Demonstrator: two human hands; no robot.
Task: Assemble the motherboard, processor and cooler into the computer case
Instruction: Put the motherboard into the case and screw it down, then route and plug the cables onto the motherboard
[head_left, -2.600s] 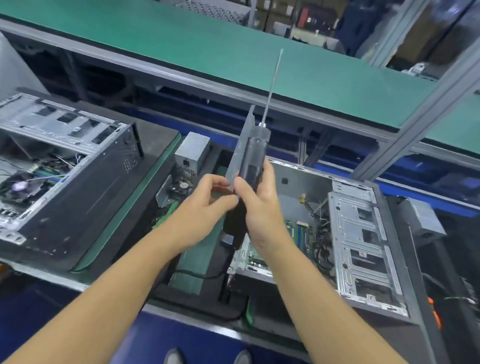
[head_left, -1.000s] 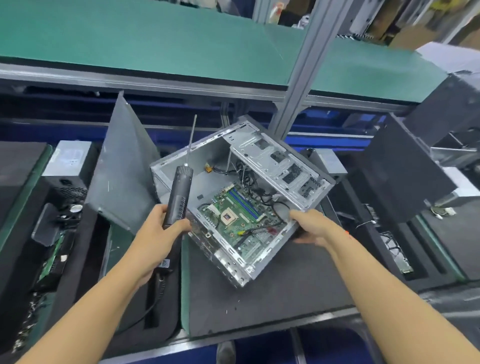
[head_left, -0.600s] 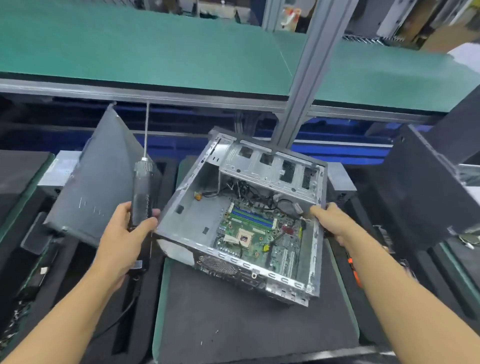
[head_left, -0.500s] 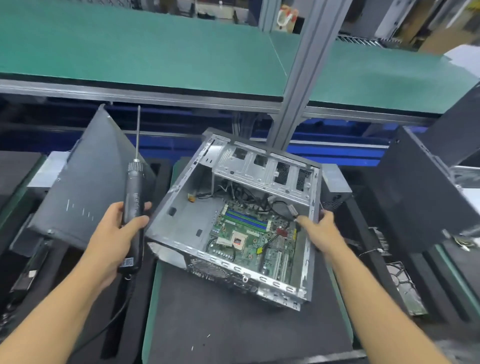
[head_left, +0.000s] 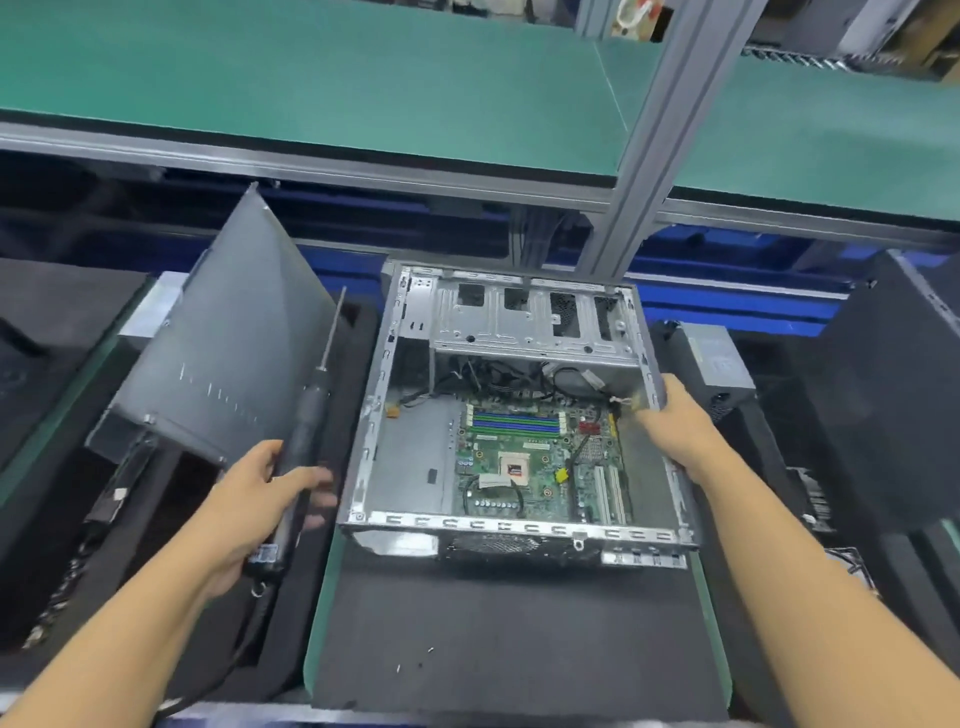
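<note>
The open computer case (head_left: 375, 431) lay on a dark mat (head_left: 519, 623) on the surface, its open side up. Inside it sat the green motherboard (head_left: 545, 452), with the processor socket (head_left: 514, 467) near its middle and the drive cage (head_left: 524, 322) at the case's far end. The right hand (head_left: 675, 431) gripped the case's right wall. Left of the case, the left hand (head_left: 254, 499) held an electric screwdriver (head_left: 307, 431) with its bit pointing up. A grey side panel (head_left: 228, 353) stood tilted just left of the screwdriver. A power supply (head_left: 719, 364) lay right of the case.
</note>
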